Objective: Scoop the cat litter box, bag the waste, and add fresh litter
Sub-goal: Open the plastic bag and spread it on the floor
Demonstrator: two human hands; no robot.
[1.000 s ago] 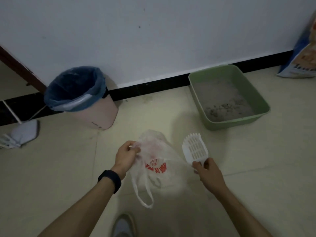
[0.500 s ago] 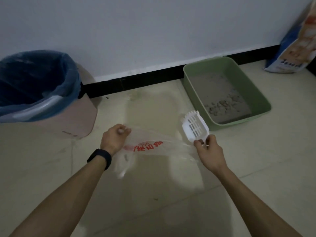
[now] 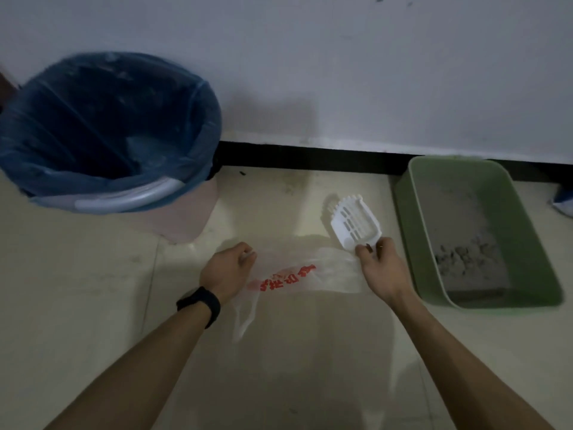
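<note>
Bin [image 3: 108,131] w/ blue liner at 10 o'clock. Your L hand [image 3: 224,271] pinches the bag [image 3: 297,277]; it stretches to your R hand [image 3: 381,268], curled on the scoop [image 3: 353,220] handle, scoop pointing 12. At 3 o'clock, litter box [image 3: 524,243] on floor near R hand.

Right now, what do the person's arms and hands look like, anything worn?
Both forearms are bare, with no sleeves in view. The left hand and right hand wear no gloves. A black wristband circles the left wrist; the right wrist is bare.
</note>
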